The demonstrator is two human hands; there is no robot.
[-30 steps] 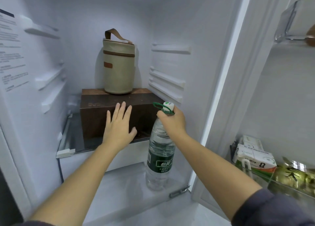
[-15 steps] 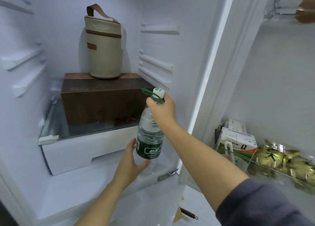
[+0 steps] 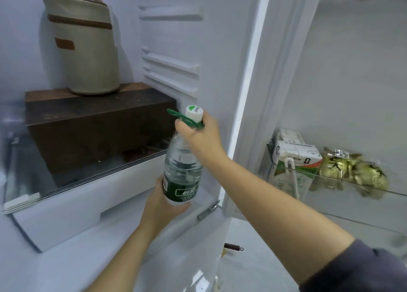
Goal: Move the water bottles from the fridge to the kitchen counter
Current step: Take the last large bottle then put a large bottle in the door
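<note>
Plastic water bottle (image 3: 182, 170): clear with a dark green label, upright, held off the fridge floor just right of the brown box (image 3: 88, 128) and lower than its front face
Right hand (image 3: 200, 137): gripped the bottle's neck just under the cap, fingers curled round it and pressed together; the arm reached in from far right of the box, with a dark sleeve (image 3: 363, 267) at the elbow
Left hand (image 3: 163, 206): cupped the bottle's base from below, thumb (image 3: 159, 181) up along the label on the side nearest the box, fingers curled under the bottom; only 1 fingertip showed past the base
Cap (image 3: 194, 113): white with a green mark, screwed on, level with the box's upper front edge
Carry loop (image 3: 176, 115): green, sticking out from the neck toward the box and lying across the right hand's knuckles
Canvas bag (image 3: 81, 49): beige cylinder with brown trim, upright on top of the box
Glass shelf (image 3: 66, 192): directly under the box, its front edge jutting out past it
White drawer (image 3: 77, 212): below the box, beneath the shelf
Door shelf (image 3: 330, 178): clear rim, well to the right of the box
Cartons (image 3: 295, 157): 2, white with green and orange print, in the door shelf at the end nearer the box
Gold packets (image 3: 352, 170): blurred, touching the cartons on the side farther from the box
</note>
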